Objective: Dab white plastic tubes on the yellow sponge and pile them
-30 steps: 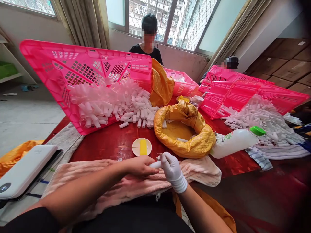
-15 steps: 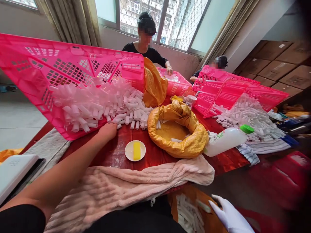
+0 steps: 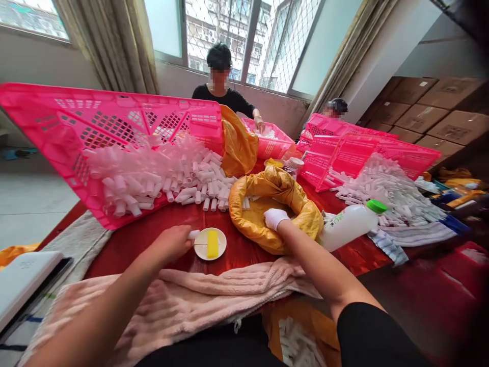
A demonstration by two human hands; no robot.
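Note:
My left hand (image 3: 174, 243) is closed on a short white plastic tube (image 3: 193, 234), held at the edge of a small white dish (image 3: 199, 251). On the dish lies a yellow sponge strip (image 3: 213, 244), with a thin stick pointing from it towards my fingers. My right hand (image 3: 275, 219), in a white glove, reaches into a rolled-down yellow woven sack (image 3: 244, 224). Its fingers are curled, and whatever they hold is hidden. Behind my left hand, a heap of white tubes (image 3: 206, 178) spills from a tipped pink basket (image 3: 110, 107).
A bottle with a green cap (image 3: 353, 221) leans right of the sack. A pink towel (image 3: 183, 290) covers the table's front edge. More tubes (image 3: 397, 188) lie at right by pink baskets (image 3: 351, 158). Two people (image 3: 225, 97) sit opposite. Below is an orange sack of tubes (image 3: 298, 346).
My left hand has moved from the heap towards me to the dish, carrying a tube. My right hand has risen from beside the lower sack into the yellow sack on the table.

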